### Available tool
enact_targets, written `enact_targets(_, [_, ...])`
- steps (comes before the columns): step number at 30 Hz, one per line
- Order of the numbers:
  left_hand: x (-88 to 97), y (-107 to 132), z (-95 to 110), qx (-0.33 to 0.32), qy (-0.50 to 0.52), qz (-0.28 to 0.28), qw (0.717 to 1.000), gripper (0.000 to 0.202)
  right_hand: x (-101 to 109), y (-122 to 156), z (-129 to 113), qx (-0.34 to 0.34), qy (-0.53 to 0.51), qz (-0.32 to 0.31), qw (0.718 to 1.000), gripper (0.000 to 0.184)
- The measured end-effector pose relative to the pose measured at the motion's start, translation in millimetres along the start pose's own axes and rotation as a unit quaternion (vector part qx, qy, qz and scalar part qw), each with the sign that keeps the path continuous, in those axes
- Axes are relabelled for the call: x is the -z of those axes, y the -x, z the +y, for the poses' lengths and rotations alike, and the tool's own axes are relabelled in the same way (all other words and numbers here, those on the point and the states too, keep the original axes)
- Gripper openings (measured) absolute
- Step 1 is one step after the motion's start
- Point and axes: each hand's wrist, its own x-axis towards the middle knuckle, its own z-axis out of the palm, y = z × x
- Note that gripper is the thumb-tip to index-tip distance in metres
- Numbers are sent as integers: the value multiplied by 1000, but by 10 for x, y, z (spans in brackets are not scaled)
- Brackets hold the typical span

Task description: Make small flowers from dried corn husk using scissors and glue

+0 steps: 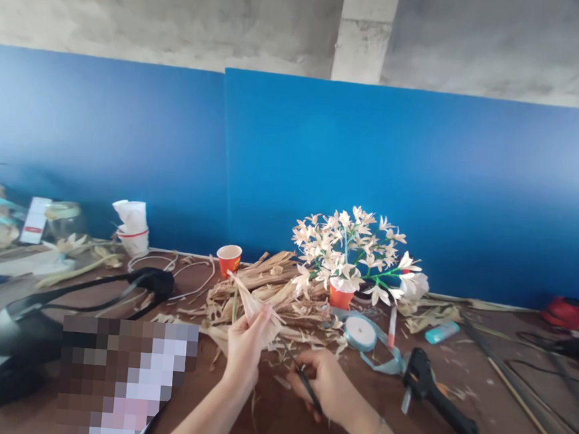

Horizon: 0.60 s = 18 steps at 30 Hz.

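My left hand (246, 347) is closed around a pale dried corn husk (246, 295), with its narrow tip pointing up and to the left. My right hand (324, 383) grips dark-handled scissors (310, 387); their thin blades point toward the husk's lower right side. Behind both hands lies a heap of dried corn husks (269, 275), with small scraps scattered in front of it. A bunch of cream husk flowers (347, 245) on green stems stands in a red paper cup (340, 296) beyond my right hand.
A black glue gun (440, 396) lies at right, near a ribbon roll (360, 332) and a turquoise lighter-like object (441, 332). Another red paper cup (228, 260) stands behind the heap. At left are a grey-black appliance (9, 345) and white cables. A blue partition (399, 159) borders the table.
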Motion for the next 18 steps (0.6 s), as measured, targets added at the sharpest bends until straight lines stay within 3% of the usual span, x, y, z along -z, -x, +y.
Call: enact_targets(18, [-54, 86, -2, 5, 34, 29, 999, 28, -103, 0, -17, -7, -46, -7, 999, 18])
